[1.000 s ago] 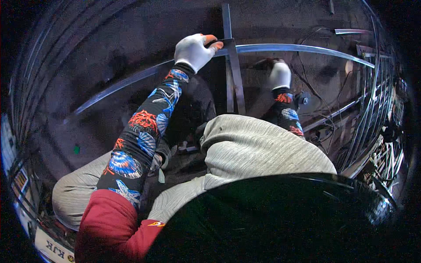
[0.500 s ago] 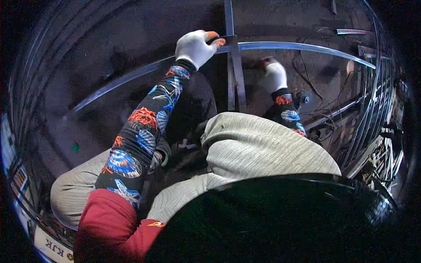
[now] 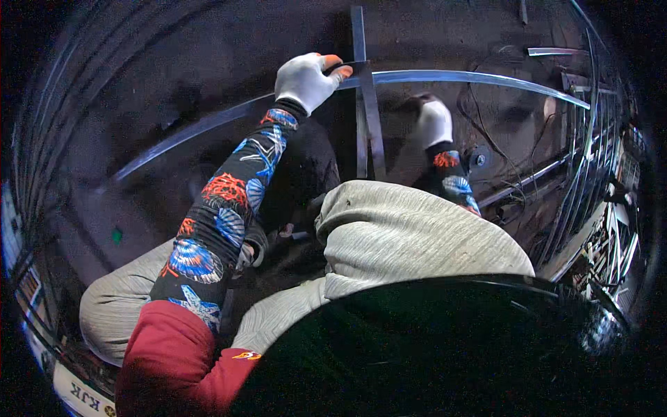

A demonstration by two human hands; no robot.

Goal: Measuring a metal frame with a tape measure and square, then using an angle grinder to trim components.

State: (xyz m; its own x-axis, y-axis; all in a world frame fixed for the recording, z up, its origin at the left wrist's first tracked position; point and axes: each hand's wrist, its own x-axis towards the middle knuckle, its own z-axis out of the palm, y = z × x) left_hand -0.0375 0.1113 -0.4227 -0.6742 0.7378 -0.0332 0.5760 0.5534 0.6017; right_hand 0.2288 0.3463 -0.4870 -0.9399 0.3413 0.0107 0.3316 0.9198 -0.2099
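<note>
Gloved hands set on crossed metal strips, seen over bent knees.

The left hand (image 3: pixel 306 80), in a white glove with orange fingertips, is closed over the joint where a long curved metal strip (image 3: pixel 472 78) is crossed by an upright metal bar (image 3: pixel 366 132); the fingers are wrapped on the strip. The right hand (image 3: pixel 433 122), also white-gloved, is laid just beside the bar lower down, and whether it is closed on anything cannot be told. Both strips lie on the dark floor (image 3: pixel 174 62). Patterned sleeves (image 3: pixel 222 208) and grey trouser knees (image 3: pixel 410 236) block the near view. Cables (image 3: pixel 500 146) and stacked metal rails (image 3: pixel 590 174) are seen to the right.
</note>
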